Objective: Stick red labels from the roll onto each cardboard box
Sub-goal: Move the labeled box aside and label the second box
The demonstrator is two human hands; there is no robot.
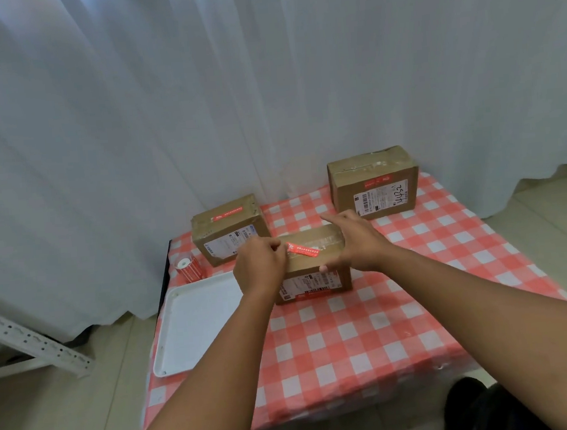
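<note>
Pinching one end of the red label [301,249], the left hand [260,264] lays it on the near box [313,263] at table centre, while the right hand [354,241] steadies that box, fingers spread. Crooked already, the strip could crease if pressed unevenly (my guess). I count three boxes, one roll [189,268], one white tray [195,322].

The left hand [259,265] covers the near box's [317,266] left end and one tip of the red label [301,249]; print on every label is too small to read; both forearms run off the bottom edge
</note>
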